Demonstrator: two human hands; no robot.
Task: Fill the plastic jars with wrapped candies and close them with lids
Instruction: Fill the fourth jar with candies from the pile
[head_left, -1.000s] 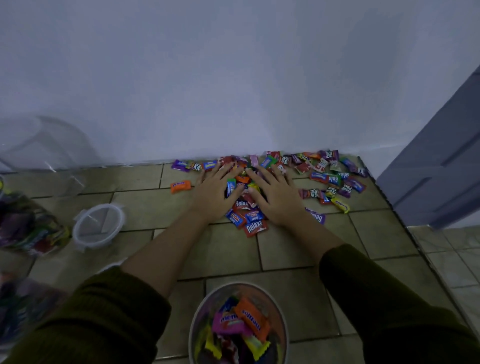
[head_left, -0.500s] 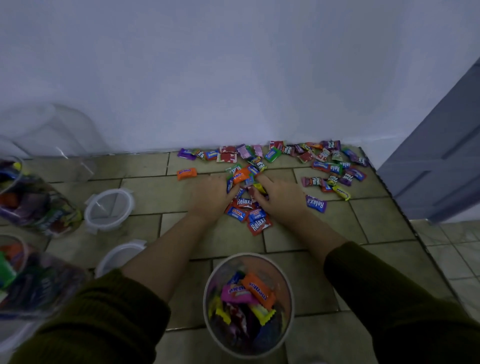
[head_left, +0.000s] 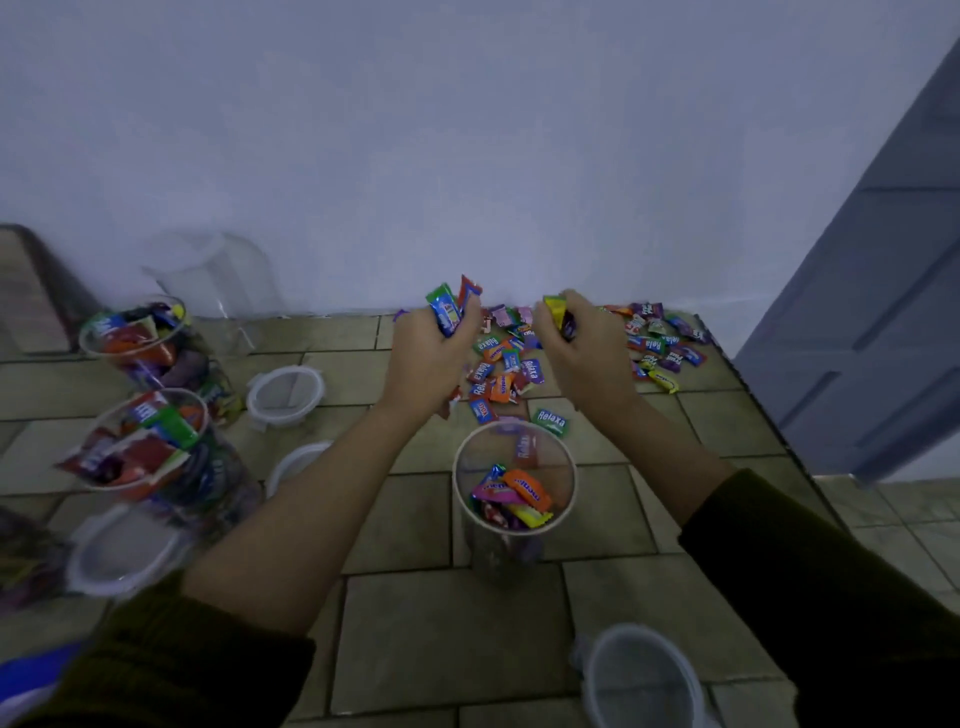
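Plastic jar (head_left: 501, 558) sits part-filled; left hand (head_left: 426, 358) and right hand (head_left: 587, 353) each clutch candies (head_left: 448, 312); release squarely over its mouth.

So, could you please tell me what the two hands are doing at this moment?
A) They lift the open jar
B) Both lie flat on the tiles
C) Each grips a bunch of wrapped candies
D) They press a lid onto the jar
C: the left hand and right hand each curl round wrapped candies, beyond the open jar.
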